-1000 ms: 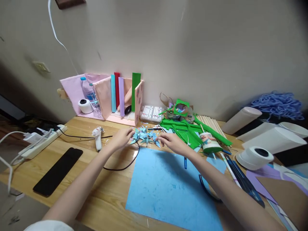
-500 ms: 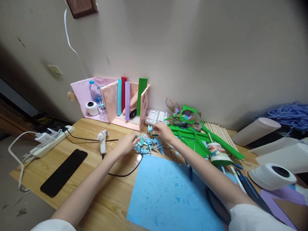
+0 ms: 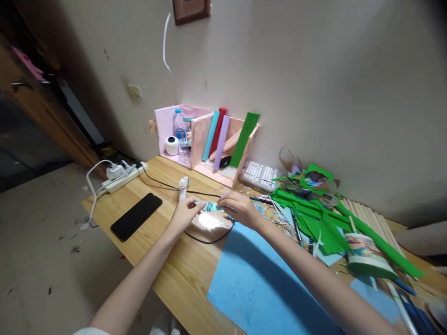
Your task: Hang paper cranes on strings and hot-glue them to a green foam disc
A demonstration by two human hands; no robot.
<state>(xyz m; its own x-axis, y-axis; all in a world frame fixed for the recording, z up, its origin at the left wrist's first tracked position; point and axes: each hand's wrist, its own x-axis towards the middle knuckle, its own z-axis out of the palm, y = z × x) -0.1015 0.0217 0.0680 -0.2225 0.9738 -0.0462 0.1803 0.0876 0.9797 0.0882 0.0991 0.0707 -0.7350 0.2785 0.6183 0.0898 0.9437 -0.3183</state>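
Bracketing blue paper pieces [image 3: 211,207] above a wooden table [image 3: 195,279], two hands nearly meet.
The left hand [image 3: 185,213] touches their left end, the right hand [image 3: 240,208] curls over their right; whether either grasps them cannot be told. A glue gun [image 3: 183,187] sits just beyond the left hand, a black cord [image 3: 209,243] loops nearer, a blue sheet [image 3: 251,279] lies rightward.

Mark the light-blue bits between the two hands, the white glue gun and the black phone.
Light-blue bits [image 3: 211,206]: head view, middle of the part left showing.
White glue gun [image 3: 183,189]: head view, on its body.
Black phone [image 3: 137,217]: head view, middle of its dark face.
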